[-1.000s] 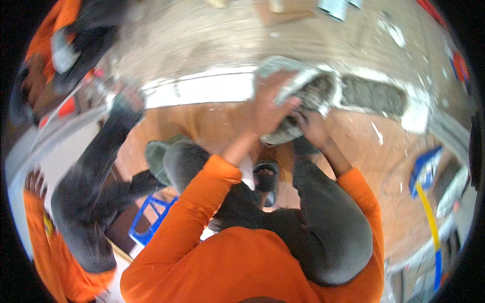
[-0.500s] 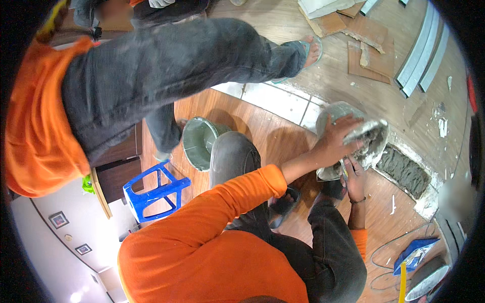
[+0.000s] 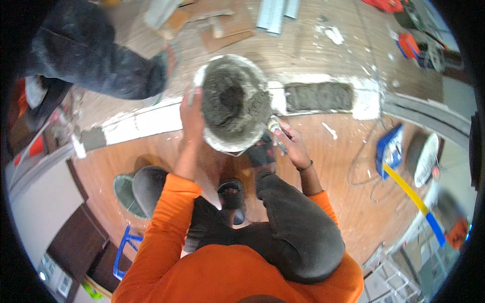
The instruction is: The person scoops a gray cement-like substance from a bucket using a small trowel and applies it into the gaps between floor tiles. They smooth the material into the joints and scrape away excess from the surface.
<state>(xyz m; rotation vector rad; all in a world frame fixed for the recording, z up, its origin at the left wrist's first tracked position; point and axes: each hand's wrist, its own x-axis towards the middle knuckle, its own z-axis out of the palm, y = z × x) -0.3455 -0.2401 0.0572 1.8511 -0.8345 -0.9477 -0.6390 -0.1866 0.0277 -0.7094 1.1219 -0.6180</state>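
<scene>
The left hand point(image 3: 192, 113) clasps the side of a bucket point(image 3: 228, 145) holding grey mortar point(image 3: 216, 103); the right hand point(image 3: 293, 141) grips a tool point(image 3: 274, 125).

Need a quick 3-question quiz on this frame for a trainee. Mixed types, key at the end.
1. Multiple choice: the left hand touches A) the stool, B) the bucket, C) the floor.
2. True or false: the bucket is clean inside.
3. Fill in: the small tool is in the ____ hand.

Key: 1. B. 2. False; grey mortar-like mix coats its inside. 3. Right; the right hand grips it.
</scene>
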